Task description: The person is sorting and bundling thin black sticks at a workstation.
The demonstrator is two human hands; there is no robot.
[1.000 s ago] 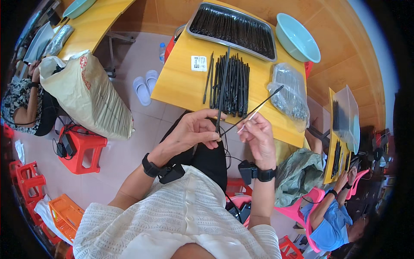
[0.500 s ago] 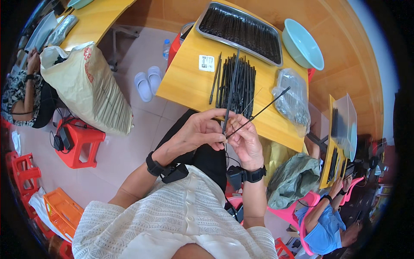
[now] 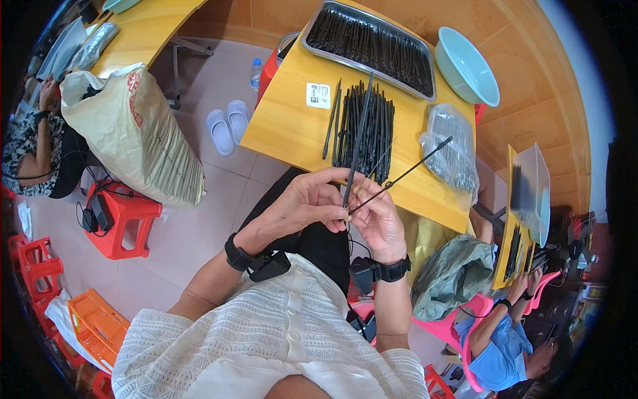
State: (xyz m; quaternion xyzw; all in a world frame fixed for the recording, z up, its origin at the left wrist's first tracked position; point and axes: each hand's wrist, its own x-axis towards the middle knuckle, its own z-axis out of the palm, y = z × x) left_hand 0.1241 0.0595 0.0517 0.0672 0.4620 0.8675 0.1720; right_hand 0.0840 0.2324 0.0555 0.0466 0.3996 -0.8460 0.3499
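Observation:
Above my lap, my left hand [image 3: 309, 205] is closed, its thumb and fingers pinching the lower end of a long black rod [image 3: 361, 123] that points up and away. My right hand [image 3: 380, 223] is closed on a thinner black rod [image 3: 420, 161], which slants to the upper right and has a small knob at its tip. The lower ends of both rods meet between my fingertips, where the contact is partly hidden. Behind my hands, a pile of black rods [image 3: 379, 130] lies on the yellow table [image 3: 286, 130], with a few separate ones at its left.
A metal tray [image 3: 399, 88] of dark thin pieces stands at the table's back, beside a light blue basin [image 3: 468, 66]. A clear plastic bag [image 3: 444, 136] lies at the right, a white label [image 3: 318, 96] at the left. A large sack [image 3: 143, 133] and red stool [image 3: 126, 223] stand left. Co-workers sit either side.
The thin rod's knobbed tip has shifted slightly to the right, and the long rod has tilted a little the same way. Both hands keep nearly the same place and grip.

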